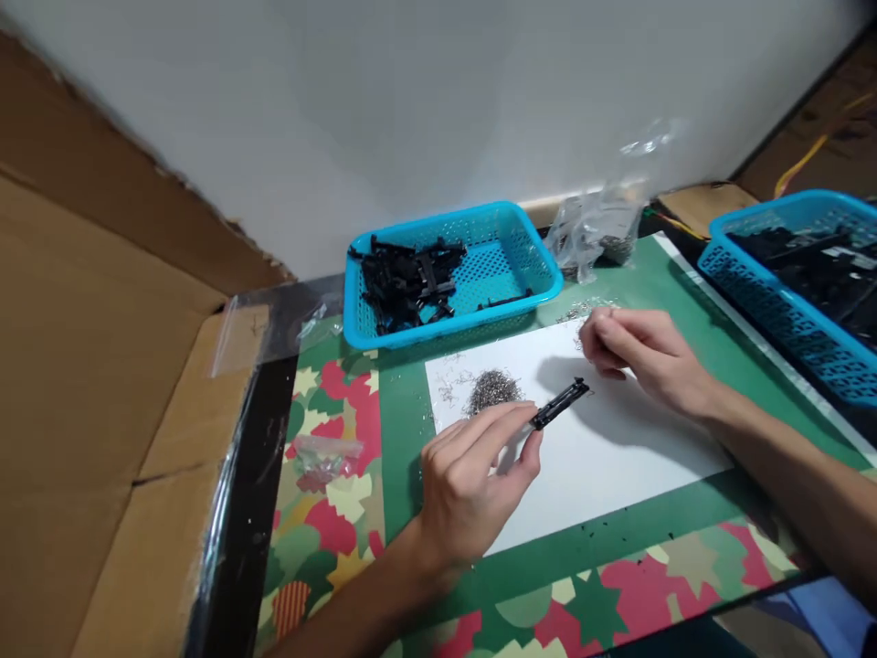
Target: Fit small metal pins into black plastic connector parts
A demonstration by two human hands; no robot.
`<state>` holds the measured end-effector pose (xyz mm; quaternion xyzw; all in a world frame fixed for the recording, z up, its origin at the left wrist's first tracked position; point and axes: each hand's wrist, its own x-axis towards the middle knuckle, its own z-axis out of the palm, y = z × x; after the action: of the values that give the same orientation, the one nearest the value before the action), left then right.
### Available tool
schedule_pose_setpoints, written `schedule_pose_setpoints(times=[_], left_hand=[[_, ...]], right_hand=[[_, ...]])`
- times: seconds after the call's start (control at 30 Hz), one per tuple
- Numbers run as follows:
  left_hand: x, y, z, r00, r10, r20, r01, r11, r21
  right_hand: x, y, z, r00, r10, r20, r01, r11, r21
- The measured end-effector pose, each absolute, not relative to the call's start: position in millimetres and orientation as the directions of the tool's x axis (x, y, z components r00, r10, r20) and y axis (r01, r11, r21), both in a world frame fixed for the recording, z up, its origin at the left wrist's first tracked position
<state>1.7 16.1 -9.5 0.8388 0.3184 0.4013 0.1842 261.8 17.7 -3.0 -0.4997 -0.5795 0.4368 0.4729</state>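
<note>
Between its thumb and fingers, my left hand (476, 475) grips one end of a slim black plastic part (563, 403), held tilted above a white sheet of paper (582, 493). My right hand (637, 352) is closed in a pinch over the sheet's far right corner, apart from the black part. Whatever lies in that pinch is too small or hidden to make out. Just beyond my left fingers sits a heap of tiny metal pieces (494, 389). More of these pieces are scattered left of the heap and beside my right fingertips.
A blue basket (456, 334) holding black plastic parts stands behind the paper. Another blue basket (787, 315) of black parts is at right. Clear plastic bags (596, 228) lean by the wall. Cardboard (82, 411) rises at left, and a small bag (327, 457) rests on the patterned mat.
</note>
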Motion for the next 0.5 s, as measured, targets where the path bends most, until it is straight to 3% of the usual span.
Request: schedule_pose_setpoints(times=[0.1, 0.27, 0.5], left_hand=[[-2, 20, -7, 0.46, 0.68, 0.571, 0.343, -0.729, 0.592], [-4, 28, -7, 0.449, 0.658, 0.604, 0.333, -0.751, 0.57], [0, 27, -6, 0.397, 0.693, 0.602, 0.327, -0.72, 0.612]], right_hand=[[267, 24, -2, -0.191, 0.981, 0.034, 0.131, 0.06, -0.99], [273, 32, 6, -0.327, 0.943, 0.065, 0.071, 0.093, -0.993], [275, 32, 11, -0.324, 0.945, 0.042, 0.126, 0.087, -0.988]])
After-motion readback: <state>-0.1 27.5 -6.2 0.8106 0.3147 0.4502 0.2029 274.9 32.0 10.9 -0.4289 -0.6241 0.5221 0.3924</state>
